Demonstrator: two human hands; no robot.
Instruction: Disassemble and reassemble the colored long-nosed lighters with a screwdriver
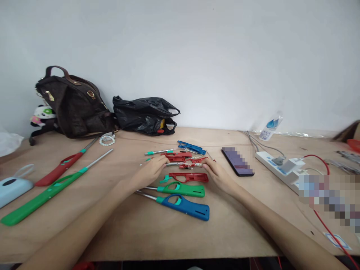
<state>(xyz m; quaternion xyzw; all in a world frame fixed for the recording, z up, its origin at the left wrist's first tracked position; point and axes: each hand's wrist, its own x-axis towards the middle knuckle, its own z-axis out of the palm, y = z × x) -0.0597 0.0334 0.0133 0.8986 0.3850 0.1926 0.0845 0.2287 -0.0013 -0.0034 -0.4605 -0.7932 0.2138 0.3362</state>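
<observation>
My left hand (153, 168) has its fingers closed at the left end of a metal rod (173, 164) beside opened red lighter parts. My right hand (216, 172) pinches near the right end of a red casing (194, 162) with thin wires and small pieces in it. Just below lies an empty red half casing (194, 177) with a teal trigger at its left. Nearer to me are a whole green lighter (189, 189) and a whole blue lighter (187, 206). Blue casing parts (191, 146) lie behind the hands.
At left are a red lighter (62, 168), a long green lighter (47, 193) and a light blue device (15, 187). A dark backpack (75, 105) and black plastic bag (140, 114) stand behind. Rightward are a phone (234, 161), power strip (277, 170) and bottle (271, 126).
</observation>
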